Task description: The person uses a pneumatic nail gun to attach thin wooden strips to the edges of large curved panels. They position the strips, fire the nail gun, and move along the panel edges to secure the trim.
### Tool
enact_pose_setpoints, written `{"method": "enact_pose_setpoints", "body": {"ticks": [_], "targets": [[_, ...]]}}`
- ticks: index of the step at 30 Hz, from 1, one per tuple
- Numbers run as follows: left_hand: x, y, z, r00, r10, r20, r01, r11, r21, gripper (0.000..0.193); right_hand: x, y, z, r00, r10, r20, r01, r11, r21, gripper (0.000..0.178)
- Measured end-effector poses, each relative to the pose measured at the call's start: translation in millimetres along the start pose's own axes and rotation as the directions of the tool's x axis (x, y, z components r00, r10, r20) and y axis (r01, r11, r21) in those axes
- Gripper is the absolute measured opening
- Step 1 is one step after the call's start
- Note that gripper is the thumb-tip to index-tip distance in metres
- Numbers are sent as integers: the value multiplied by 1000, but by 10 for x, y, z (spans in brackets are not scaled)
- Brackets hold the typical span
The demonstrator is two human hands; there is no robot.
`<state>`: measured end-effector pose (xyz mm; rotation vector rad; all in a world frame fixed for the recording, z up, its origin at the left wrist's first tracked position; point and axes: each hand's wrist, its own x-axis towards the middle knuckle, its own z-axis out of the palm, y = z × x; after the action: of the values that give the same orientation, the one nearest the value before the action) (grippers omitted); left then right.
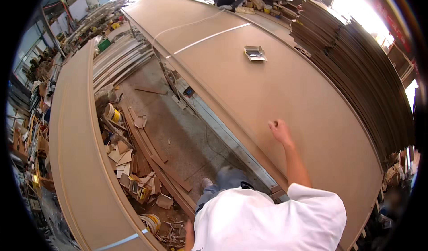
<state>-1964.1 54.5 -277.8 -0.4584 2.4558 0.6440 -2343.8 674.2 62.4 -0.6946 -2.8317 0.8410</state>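
Left panel (pixel 73 130): left of both hands
Left hand (pixel 190 234): near edge, mostly hidden, grip can't tell
Open box (pixel 255 53): on right board (pixel 325 135), far beyond right hand
Right hand (pixel 279 131): fingers curled, well apart from left
Right board: beneath right hand, contact unclear

My plain white sleeve (pixel 318 202) shows against a tan panel (pixel 267 92) crossed by a white strip (pixel 211 38), with a silvery-grey box (pixel 255 53) nearer its right edge.
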Motion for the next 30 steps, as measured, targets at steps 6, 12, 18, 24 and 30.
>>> {"method": "enact_pose_setpoints", "body": {"ticks": [6,12,18,24,30], "targets": [[1580,1116,-1964,937,-347,-33,119,406,-906,30,1540,-648,202,972,-195,-130,189,980,-59,42],[2524,1427,-2733,930,-334,-154,-22,366,-930,25,3673,-1082,377,941,-252,-227,227,965,-128,34],[2008,733,-2473,945,248,-214,-249,968,24,51,4975,-1233,646,984,-178,30,176,911,-373,32],[2068,1402,-2335,930,-325,170,367,848,-383,49,5622,-1191,621,910,-172,379,356,792,-496,42],[2222,1410,-2560,871,-421,252,490,728,-479,48,5783,-1237,422,848,-137,511,395,806,-440,42]]}}
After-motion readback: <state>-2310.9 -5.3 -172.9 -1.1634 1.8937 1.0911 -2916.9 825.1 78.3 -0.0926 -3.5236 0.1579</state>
